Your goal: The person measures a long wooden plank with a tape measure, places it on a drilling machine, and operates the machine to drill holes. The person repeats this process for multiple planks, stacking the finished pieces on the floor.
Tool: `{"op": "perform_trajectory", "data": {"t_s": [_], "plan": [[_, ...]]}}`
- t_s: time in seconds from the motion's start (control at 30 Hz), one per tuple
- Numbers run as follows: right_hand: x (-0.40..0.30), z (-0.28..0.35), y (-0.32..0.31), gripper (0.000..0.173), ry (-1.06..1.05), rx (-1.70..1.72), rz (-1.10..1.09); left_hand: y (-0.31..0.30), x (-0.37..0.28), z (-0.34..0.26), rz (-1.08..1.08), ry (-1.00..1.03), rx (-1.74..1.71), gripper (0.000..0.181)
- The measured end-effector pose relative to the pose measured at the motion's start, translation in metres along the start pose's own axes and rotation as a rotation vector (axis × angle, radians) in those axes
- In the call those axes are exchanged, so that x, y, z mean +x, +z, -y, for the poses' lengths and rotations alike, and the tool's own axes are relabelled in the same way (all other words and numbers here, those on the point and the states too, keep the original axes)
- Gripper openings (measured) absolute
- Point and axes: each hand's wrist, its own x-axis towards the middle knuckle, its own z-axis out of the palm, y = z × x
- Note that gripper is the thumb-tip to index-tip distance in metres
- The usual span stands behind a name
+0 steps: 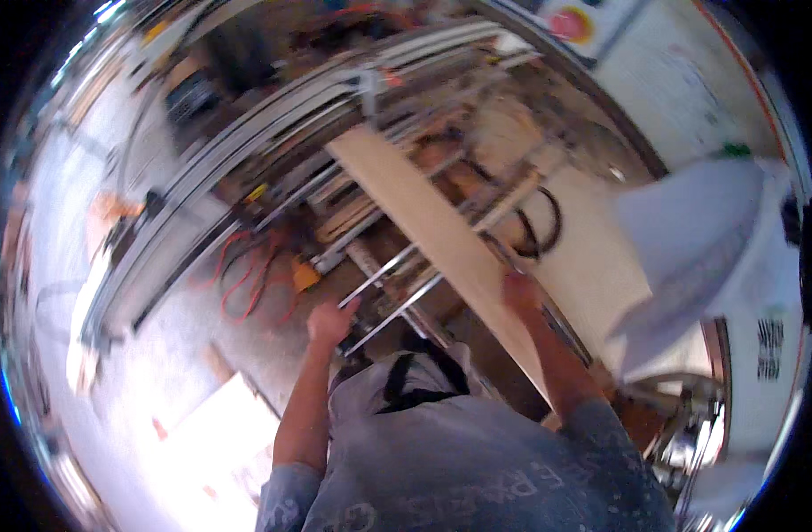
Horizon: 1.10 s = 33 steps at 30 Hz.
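A long, pale wooden board [432, 229] lies at a slant in front of me, passing over two thin metal rails [406, 302]. My right hand [522, 289] grips its right edge, and my forearm covers part of the near end. At the near end of the left rail is my left hand [334, 322], its fingers curled. Blur hides whether those fingers hold the rail or only touch it.
Beyond the board stretches a long metal beam [246, 133]. Red cable [236, 286] is looped on the floor at left, and a black hose [555, 219] curls at right. Grey-white sheeting [692, 233] hangs at right. A white panel [219, 432] lies lower left.
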Motion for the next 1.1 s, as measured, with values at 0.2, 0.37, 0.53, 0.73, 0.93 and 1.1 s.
{"op": "perform_trajectory", "data": {"t_s": [0.2,0.37,0.53,0.73,0.93,1.1], "plan": [[-0.040,0.009,-0.002,0.034,-0.221,0.250,-0.229,0.009,-0.120,0.034,-0.606,0.026,-0.202,0.050],[-0.113,0.001,0.000,0.037,-0.230,0.735,-0.131,0.046,-0.234,0.058,-0.587,-0.351,-0.612,0.039],[-0.172,0.012,-0.032,0.042,-0.150,1.865,0.707,0.132,-0.281,0.104,-0.236,-0.161,-0.444,0.029],[-0.226,0.075,-0.135,0.049,-0.320,2.034,2.033,0.063,-0.302,0.024,0.162,-0.035,-1.118,0.044],[-0.304,0.121,-0.188,0.057,-0.362,1.701,2.458,-0.011,-0.373,-0.030,0.487,0.411,-1.724,0.063],[-0.407,0.153,-0.241,0.064,-0.120,1.374,2.376,-0.021,-0.450,-0.018,0.328,0.376,-1.907,0.057]]}}
